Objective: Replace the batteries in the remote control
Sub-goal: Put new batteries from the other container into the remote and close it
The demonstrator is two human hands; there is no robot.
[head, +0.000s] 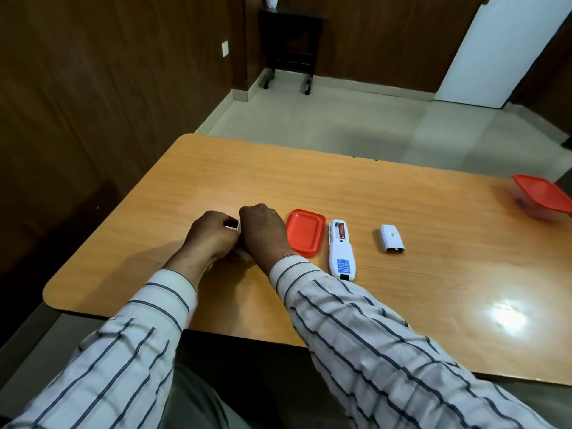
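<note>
At lower centre-left both hands, the left hand [210,232] and right hand [263,232], close together around something small and mostly hidden, while the remote control [340,250] lies just right, nearer the right hand, lengthwise up-frame, compartment open.

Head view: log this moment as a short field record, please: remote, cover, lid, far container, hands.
remote: face down on the table, battery bay open, one battery in it, other slot looks empty
cover: off, lying right of the remote, apart from it
lid: red, loose, just left of the remote
container: far right edge, red lid on
left hand: closed around a small pale item, mostly hidden
right hand: on the same item
</note>
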